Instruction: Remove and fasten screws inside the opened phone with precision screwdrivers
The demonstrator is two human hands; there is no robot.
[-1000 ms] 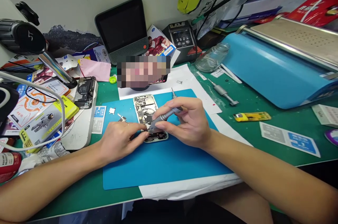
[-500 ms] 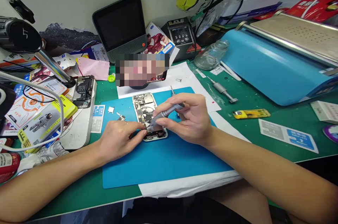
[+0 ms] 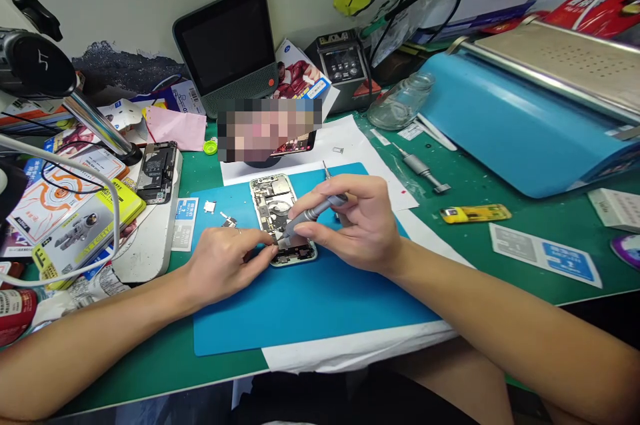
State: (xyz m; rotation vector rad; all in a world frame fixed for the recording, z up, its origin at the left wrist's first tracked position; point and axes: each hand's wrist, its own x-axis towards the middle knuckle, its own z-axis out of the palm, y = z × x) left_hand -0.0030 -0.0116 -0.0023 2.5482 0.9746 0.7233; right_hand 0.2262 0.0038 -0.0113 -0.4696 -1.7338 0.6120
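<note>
An opened phone lies on the blue mat, its boards and small parts exposed. My right hand grips a grey screwdriver between thumb and fingers, tilted with its tip down at the lower part of the phone. My left hand is closed, thumb and forefinger pressed together on the phone's lower left edge. Whether a tiny part sits between these fingertips I cannot make out. Small loose metal pieces lie on the mat left of the phone. Another screwdriver is partly hidden behind my right hand.
Another grey screwdriver, a yellow strip and a printed card lie on the right. A glass jar and a blue machine stand behind. Boxes, a cable and a phone part crowd the left.
The view has shifted very slightly. Both hands, the screwdriver and the phone keep nearly the same places.
</note>
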